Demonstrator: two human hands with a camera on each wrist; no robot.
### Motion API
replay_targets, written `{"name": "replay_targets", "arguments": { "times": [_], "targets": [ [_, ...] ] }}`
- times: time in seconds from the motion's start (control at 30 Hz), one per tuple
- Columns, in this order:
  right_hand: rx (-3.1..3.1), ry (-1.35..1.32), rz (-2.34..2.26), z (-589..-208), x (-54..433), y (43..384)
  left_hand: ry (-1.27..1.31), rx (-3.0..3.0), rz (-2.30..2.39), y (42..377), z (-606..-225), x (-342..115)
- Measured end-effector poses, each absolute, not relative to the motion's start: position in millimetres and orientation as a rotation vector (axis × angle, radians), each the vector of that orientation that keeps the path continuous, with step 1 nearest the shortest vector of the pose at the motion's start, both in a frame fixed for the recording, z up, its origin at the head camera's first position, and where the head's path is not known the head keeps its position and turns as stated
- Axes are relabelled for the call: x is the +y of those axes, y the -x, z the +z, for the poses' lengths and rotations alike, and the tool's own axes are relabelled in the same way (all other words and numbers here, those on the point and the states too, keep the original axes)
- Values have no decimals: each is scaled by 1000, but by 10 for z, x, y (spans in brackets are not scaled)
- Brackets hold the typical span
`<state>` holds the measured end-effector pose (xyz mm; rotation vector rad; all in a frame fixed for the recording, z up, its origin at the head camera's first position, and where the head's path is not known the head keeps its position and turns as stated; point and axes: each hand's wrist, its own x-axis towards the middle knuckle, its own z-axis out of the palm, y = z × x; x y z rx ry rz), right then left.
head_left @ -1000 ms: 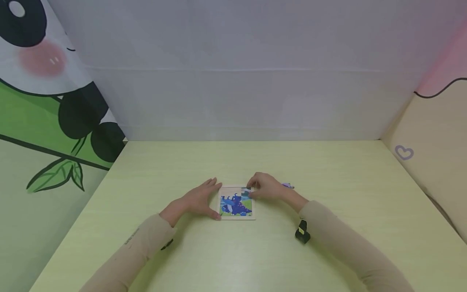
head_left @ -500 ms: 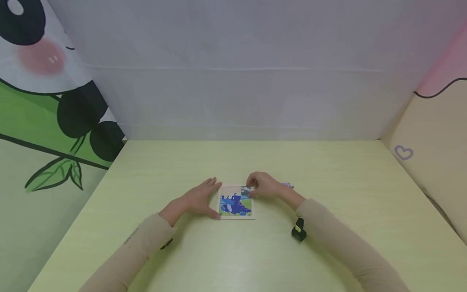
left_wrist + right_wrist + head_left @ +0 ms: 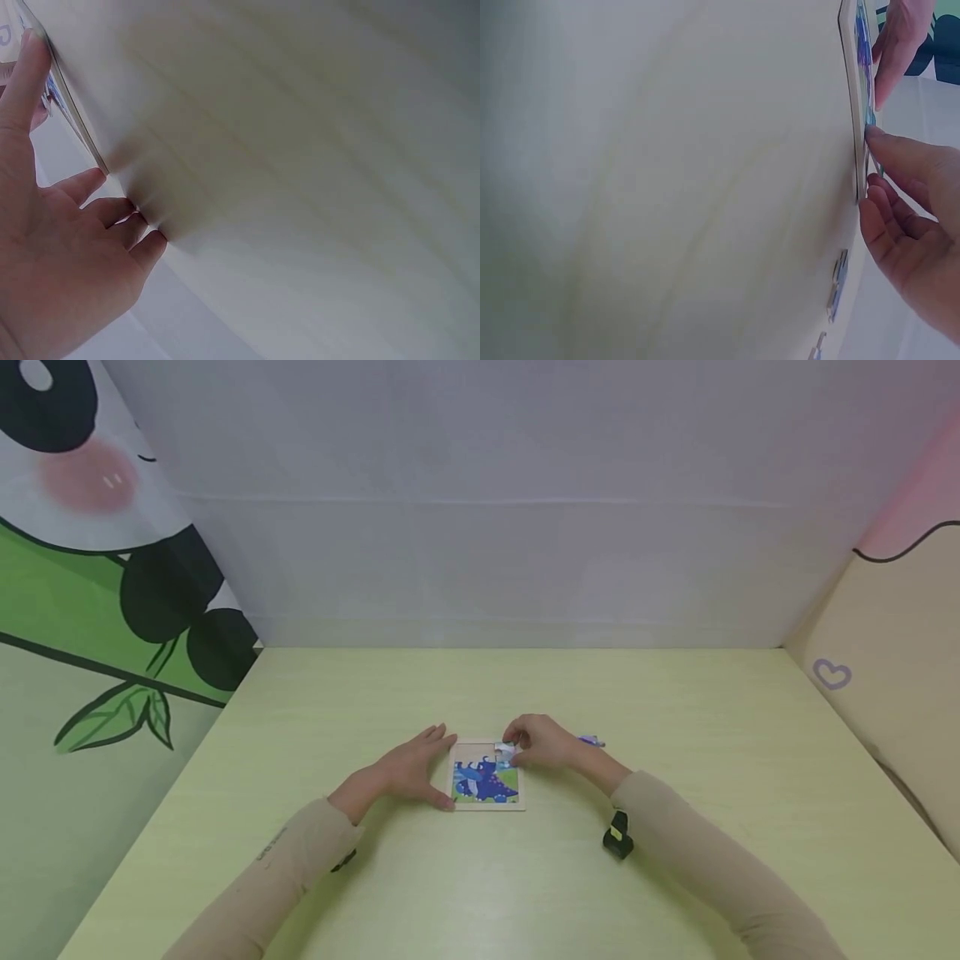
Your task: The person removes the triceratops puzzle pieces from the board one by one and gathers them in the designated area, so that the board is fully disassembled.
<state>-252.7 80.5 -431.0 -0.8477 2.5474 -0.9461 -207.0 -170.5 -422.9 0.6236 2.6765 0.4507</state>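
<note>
A square puzzle board (image 3: pixel 487 807) with a pale wooden rim lies on the table in the head view. Its assembled part (image 3: pixel 483 782) pictures a blue dinosaur; the upper left shows bare wood. My left hand (image 3: pixel 408 768) spreads along the board's left side, thumb at the lower corner, forefinger at the upper. My right hand (image 3: pixel 551 743) pinches a puzzle piece (image 3: pixel 505 752) between thumb and fingers over the upper right corner. The piece looks tilted and catches light; fingers partly hide it. In the right wrist view, the right fingertips meet the board's edge.
Loose puzzle pieces (image 3: pixel 592 741) lie on the table behind the right wrist. The right wrist view shows one piece (image 3: pixel 838 285) near the board and part of another (image 3: pixel 817 347) beyond it. A pale back wall (image 3: pixel 480 568) and printed side panels surround the table (image 3: pixel 480 877).
The piece in my right hand has changed its tilt at the board's upper right corner; its top now looks bright. The right fingers have shifted slightly left. My left hand stays put.
</note>
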Motion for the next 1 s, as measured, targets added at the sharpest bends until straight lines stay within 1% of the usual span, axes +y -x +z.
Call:
{"name": "replay_targets", "arguments": {
  "times": [0.4,0.7,1.0],
  "targets": [
    [2628,1029,-797,-4282,836,2540,-617,2671,452,2071,-4223,-1696],
    [2640,1033,-809,-4256,870,2531,-620,2671,456,2078,-4233,-1694],
    [2665,996,-787,-4122,1026,2526,-632,2677,440,2070,-4227,-1683]
  ]
}}
